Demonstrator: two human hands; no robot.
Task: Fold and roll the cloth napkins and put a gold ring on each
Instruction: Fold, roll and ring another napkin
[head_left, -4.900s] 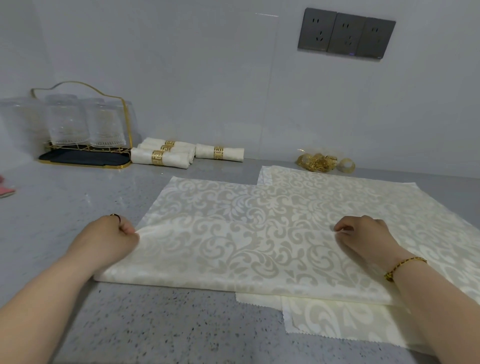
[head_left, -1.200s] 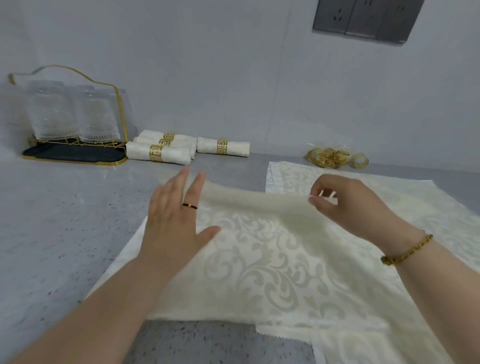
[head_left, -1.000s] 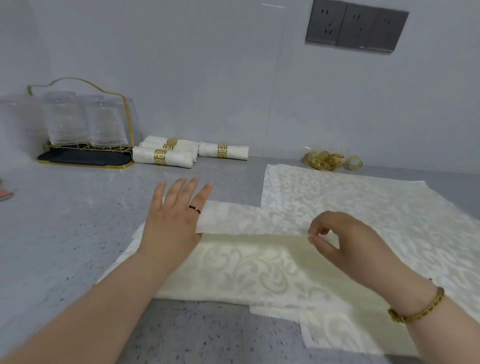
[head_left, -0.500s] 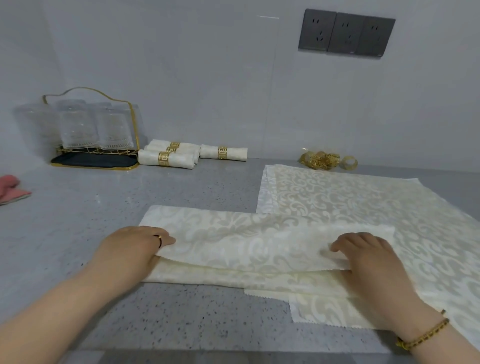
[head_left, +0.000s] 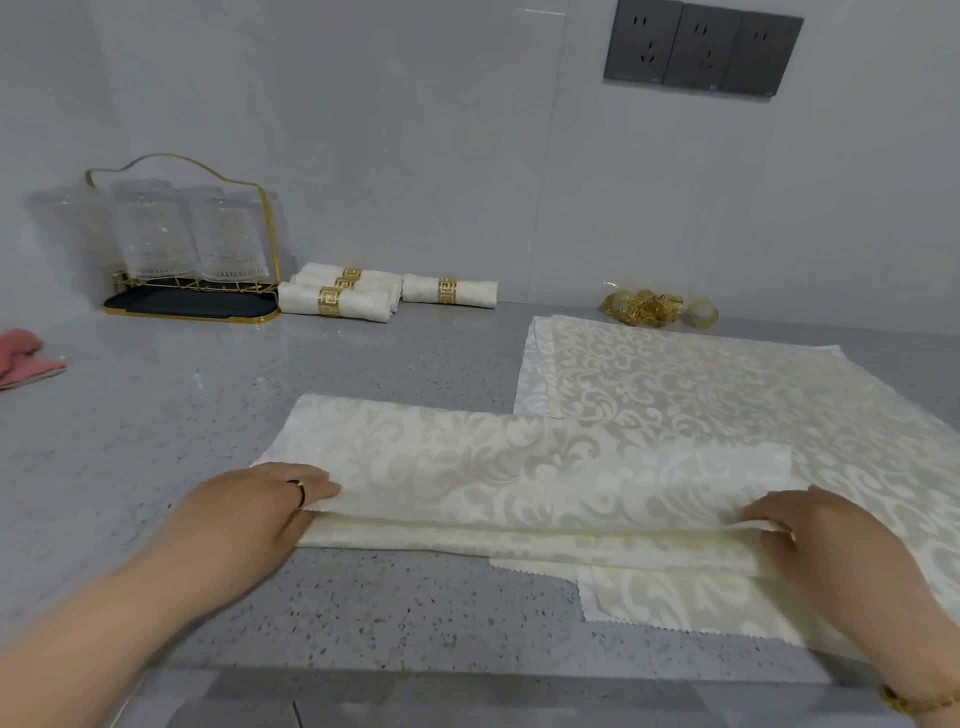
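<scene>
Folded napkin (head_left: 519, 483) lies as a long band on the near part of the grey counter (head_left: 208, 415), its right end overlapping the flat stack of unfolded napkins (head_left: 727, 395). Left hand (head_left: 249, 514) pinches the band's near-left corner, fingers curled together on the top layer. Right hand (head_left: 826, 545) grips the near-right corner, fingers pressed together over the edge; the thumb is hidden. Holding both ends probably keeps the layers aligned for the next fold or roll. Three finished rolls (head_left: 384, 293) lie far left beside the glass rack (head_left: 192, 244); loose gold rings (head_left: 657, 307) wait at the far wall, near the stack.
</scene>
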